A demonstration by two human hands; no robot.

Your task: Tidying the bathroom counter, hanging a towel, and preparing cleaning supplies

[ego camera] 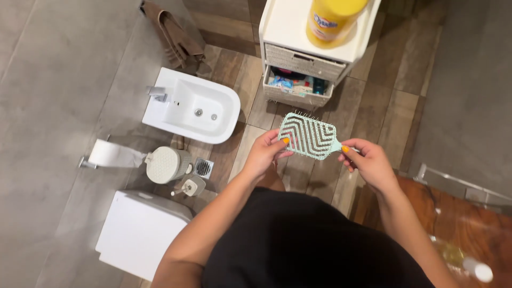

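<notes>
View from your head, looking straight down over a bathroom floor. Your two hands meet in front of your body and share one thing, a mint-green hairbrush (309,136) with an open zigzag back and short bristles showing along its far edge. The brush is held in the air above the wood-look floor (384,114), roughly level, head to your left and handle to your right.

Your left hand (265,154) grips the near left corner of the brush head; its thumb lies on the back of the head, the other fingers curl underneath. Your right hand (368,161) pinches the thin handle between thumb and fingertips, fingers bent, the handle mostly hidden inside the grasp. Both hands are closed on the brush.

Beyond the brush stands a white storage cart (298,50) with woven drawers, the lower drawer pulled out and holding small toiletries; a yellow bottle (333,18) stands on its top shelf. To your left lie a white bidet (178,120), a toilet paper roll (106,153), a round white bin (166,164) beside a floor drain (203,167), a small soap dispenser (191,186), and the toilet lid (140,232). A brown towel (173,34) hangs on the grey wall. At your right, a glossy wooden counter (469,224).
</notes>
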